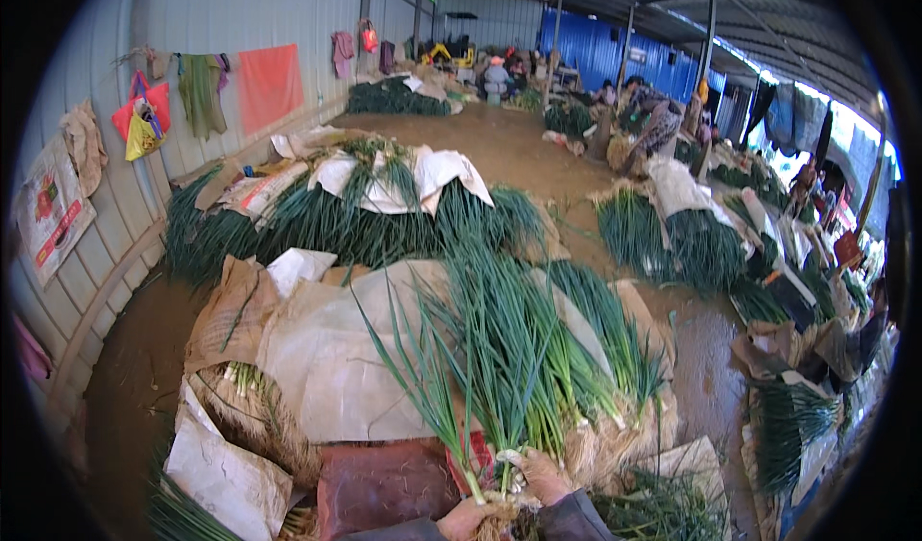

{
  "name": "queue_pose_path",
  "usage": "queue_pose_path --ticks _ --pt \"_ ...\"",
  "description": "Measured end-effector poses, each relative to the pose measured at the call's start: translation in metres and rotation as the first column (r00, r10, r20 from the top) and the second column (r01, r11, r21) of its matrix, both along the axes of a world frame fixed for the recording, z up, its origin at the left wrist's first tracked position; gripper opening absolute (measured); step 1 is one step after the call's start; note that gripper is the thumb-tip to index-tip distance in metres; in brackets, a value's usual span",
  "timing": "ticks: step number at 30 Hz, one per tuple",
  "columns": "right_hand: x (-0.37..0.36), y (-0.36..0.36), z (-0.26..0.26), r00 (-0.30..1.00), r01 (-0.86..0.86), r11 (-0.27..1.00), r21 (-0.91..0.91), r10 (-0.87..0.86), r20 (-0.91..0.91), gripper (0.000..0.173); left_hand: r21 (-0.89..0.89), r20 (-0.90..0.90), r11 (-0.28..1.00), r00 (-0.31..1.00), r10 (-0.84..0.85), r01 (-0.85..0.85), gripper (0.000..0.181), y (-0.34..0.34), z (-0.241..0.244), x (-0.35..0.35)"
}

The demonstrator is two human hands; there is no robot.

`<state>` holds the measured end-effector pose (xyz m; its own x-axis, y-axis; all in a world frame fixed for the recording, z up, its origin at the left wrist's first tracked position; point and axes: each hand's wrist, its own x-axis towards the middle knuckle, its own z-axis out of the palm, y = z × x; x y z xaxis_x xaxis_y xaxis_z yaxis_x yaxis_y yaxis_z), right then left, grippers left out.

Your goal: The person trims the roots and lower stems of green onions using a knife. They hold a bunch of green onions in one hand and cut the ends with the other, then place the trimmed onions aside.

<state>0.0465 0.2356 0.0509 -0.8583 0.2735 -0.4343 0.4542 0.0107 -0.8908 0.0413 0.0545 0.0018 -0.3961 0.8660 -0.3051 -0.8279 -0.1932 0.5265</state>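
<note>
At the bottom centre, my left hand (464,518) is closed around the root end of a green onion (470,477), whose leaves fan up and to the left. Close on its right, my right hand (542,475) has its fingers on the white bulbs of a bunch of green onions (497,375). More green onions (562,397) lie in a pile just beyond my right hand, with shaggy pale roots (594,451) towards me. A dark red sack (389,487) lies left of my left hand. The palms are hidden.
Pale sacking (353,353) covers the heap ahead. Another onion heap (346,217) stands behind it, and others (670,235) at the right. Loose green trimmings (663,508) lie at lower right. Wet brown floor (706,346) shows between heaps. Other people (497,76) are farther back.
</note>
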Motion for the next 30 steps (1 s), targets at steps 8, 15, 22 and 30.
queue_pose_path --ticks 8,15,22,30 --pt "0.008 0.008 0.037 0.952 -0.306 0.788 0.534 0.245 0.185 0.06 -0.131 0.012 0.991 1.0 -0.008 0.009 0.015 -0.02 0.017 0.003" --pt "0.057 0.002 0.034 0.953 -0.255 0.947 0.194 0.212 0.216 0.041 -0.038 0.049 0.999 0.999 0.017 -0.016 0.011 -0.024 0.031 -0.002" --pt "0.06 -0.001 0.02 0.992 0.108 0.992 -0.064 -0.112 -0.066 0.027 -0.015 0.062 0.997 0.995 0.075 -0.074 0.013 -0.024 0.026 0.001" --pt "0.007 -0.031 0.011 0.902 0.262 0.954 0.148 -0.187 -0.389 0.021 0.075 0.011 0.991 0.994 0.108 -0.108 0.034 -0.032 0.018 -0.002"
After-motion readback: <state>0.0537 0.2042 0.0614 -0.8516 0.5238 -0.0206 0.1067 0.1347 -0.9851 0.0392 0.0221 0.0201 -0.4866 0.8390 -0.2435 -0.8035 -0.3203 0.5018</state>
